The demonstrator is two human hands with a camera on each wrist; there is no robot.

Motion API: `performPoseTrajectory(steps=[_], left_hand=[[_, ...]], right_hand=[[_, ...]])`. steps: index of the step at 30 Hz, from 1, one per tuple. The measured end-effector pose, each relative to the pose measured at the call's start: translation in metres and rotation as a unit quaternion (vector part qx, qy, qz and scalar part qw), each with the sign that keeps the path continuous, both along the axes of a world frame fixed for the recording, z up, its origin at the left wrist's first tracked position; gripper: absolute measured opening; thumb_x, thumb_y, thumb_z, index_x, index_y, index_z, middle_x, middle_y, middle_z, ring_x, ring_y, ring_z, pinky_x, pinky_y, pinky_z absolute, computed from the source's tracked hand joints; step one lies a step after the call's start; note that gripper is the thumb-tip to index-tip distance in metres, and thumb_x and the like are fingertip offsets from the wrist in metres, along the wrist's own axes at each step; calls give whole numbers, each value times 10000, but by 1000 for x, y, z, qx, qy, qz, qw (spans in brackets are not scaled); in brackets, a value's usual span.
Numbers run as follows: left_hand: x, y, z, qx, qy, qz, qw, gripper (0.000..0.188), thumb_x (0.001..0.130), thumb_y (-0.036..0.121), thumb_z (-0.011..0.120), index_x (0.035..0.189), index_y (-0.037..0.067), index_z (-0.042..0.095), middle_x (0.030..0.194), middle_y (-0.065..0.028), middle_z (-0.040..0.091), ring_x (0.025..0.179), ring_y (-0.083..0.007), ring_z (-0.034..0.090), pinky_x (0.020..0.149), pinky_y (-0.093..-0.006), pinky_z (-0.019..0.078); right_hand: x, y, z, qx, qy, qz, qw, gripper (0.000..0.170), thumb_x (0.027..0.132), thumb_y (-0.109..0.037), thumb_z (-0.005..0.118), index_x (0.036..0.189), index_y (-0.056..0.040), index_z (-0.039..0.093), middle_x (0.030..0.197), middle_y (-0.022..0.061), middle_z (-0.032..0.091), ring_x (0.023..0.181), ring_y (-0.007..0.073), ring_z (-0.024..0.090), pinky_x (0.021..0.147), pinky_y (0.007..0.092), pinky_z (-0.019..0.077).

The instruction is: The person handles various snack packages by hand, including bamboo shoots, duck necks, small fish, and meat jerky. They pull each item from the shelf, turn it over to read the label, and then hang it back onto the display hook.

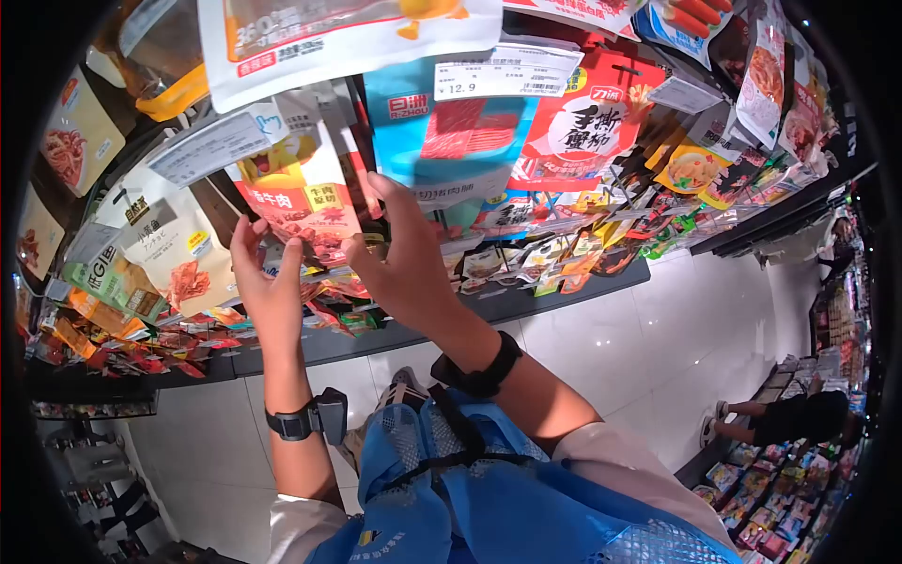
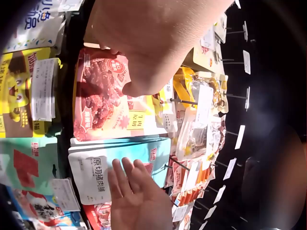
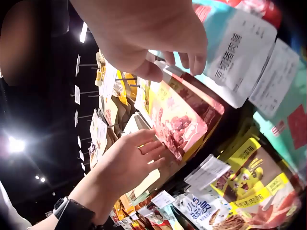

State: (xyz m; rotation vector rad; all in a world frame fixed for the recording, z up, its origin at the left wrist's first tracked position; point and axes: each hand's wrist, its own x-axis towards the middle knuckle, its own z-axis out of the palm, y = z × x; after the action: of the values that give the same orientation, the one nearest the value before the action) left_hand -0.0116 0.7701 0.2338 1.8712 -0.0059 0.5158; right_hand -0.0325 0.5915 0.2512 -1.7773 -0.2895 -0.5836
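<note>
A red-and-yellow beef snack bag (image 1: 315, 197) hangs at the front of the rack, between both hands. My left hand (image 1: 268, 291) is at its lower left corner, thumb over the front and fingertips along the left edge. On the other side, my right hand (image 1: 404, 258) has its thumb near the lower right edge and its fingers extended upward. In the left wrist view the right hand (image 2: 139, 206) shows spread, straight fingers before a blue-and-white pork jerky bag (image 2: 96, 175). Another red bag (image 3: 204, 98) hangs close behind the front one in the right wrist view.
Price cards (image 1: 507, 70) stick out on hooks above the bags. A red crab-stick bag (image 1: 592, 117) hangs to the right and a cream fish bag (image 1: 178, 240) to the left. Lower rows of snacks continue beneath. Another person (image 1: 799, 418) stands across the tiled floor (image 1: 648, 324).
</note>
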Motion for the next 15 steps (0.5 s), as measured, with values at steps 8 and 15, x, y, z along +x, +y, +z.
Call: performPoseTrajectory(steps=[8, 15], left_hand=[[11, 17, -21, -21, 9, -43, 999, 730, 837, 165, 740, 1404, -77, 348, 1353, -214, 489, 1266, -265, 475, 1072, -365, 366], [-33, 32, 23, -260, 92, -173, 946, 361, 893, -6, 650, 1220, -20, 498, 1036, -62, 613, 960, -94, 604, 806, -229, 496]], right_hand=[[2, 45, -5, -57, 27, -200, 978, 510, 771, -112, 745, 1173, 47, 474, 1120, 180, 466, 1046, 340, 519, 939, 438, 432], [-22, 53, 21, 237, 140, -5, 961, 304, 843, -128, 717, 1030, 13, 523, 915, 119, 667, 889, 167, 682, 740, 313, 538]])
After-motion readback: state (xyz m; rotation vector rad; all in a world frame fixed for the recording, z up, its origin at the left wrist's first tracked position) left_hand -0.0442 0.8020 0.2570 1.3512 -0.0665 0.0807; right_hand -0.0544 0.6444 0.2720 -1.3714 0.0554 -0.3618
